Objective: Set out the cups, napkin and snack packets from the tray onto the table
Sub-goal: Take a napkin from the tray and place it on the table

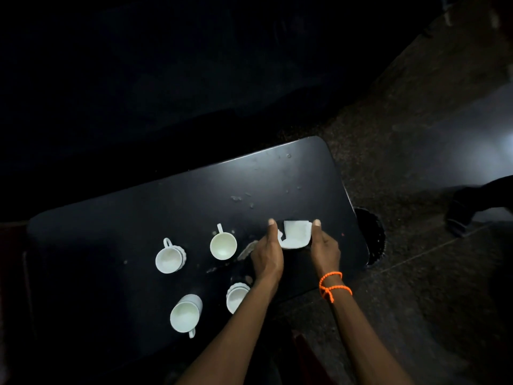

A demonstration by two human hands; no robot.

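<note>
Four white cups stand on the dark table: one at the left, one in the middle, one near the front, and one partly hidden by my left forearm. A white napkin sits between my hands, right of the cups. My left hand holds its left side and my right hand its right side, thumbs pointing away from me. Something dark lies under the napkin; too dim to identify. A greyish crinkled packet lies by my left hand.
A dark round thing with a ridged rim juts out past the table's right edge. Speckled floor runs to the right, where a person's dark shoe stands. Crumbs or wet spots mark the table behind the napkin. The far side is in darkness.
</note>
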